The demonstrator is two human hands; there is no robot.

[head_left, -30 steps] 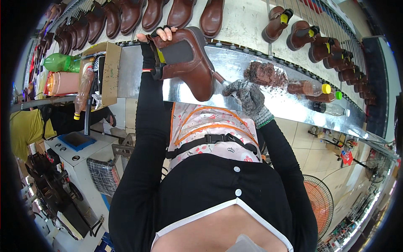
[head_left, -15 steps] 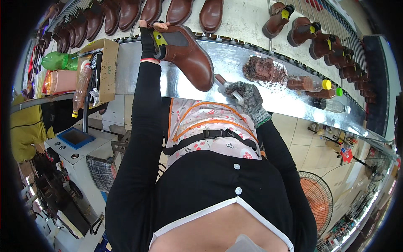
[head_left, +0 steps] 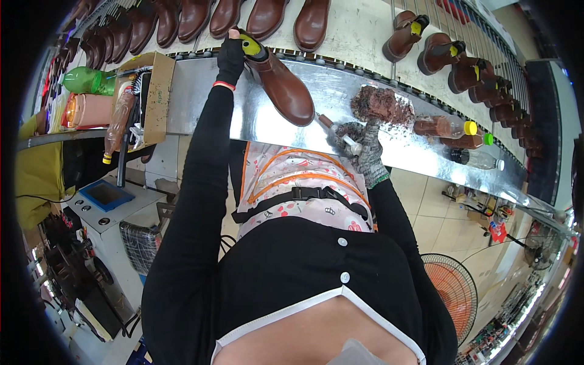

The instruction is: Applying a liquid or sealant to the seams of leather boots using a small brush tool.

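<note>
My left hand (head_left: 230, 59), in a black fingerless glove, grips a brown leather ankle boot (head_left: 286, 91) by its top opening, where a yellow lining shows. The boot is tilted over the metal ledge, toe pointing toward me and to the right. In a grey knit glove, my right hand (head_left: 368, 152) is closed around a slim tool (head_left: 351, 143) with a clear end and a brown tip; its exact kind I cannot make out. That brown tip lies close to the boot's toe, and whether they touch is unclear.
Brown boots (head_left: 311, 27) stand in rows on the conveyor beyond the metal ledge (head_left: 201, 91). A brown-stained sponge-like block (head_left: 380, 104) and bottles (head_left: 444, 126) lie to the right. At left is a cardboard box (head_left: 159, 91) holding bottles; a fan (head_left: 449, 292) stands lower right.
My left hand has turned the boot, so its elastic side panel no longer faces up and its front does. The right hand's fingers have shifted on the tool, moving slightly right.
</note>
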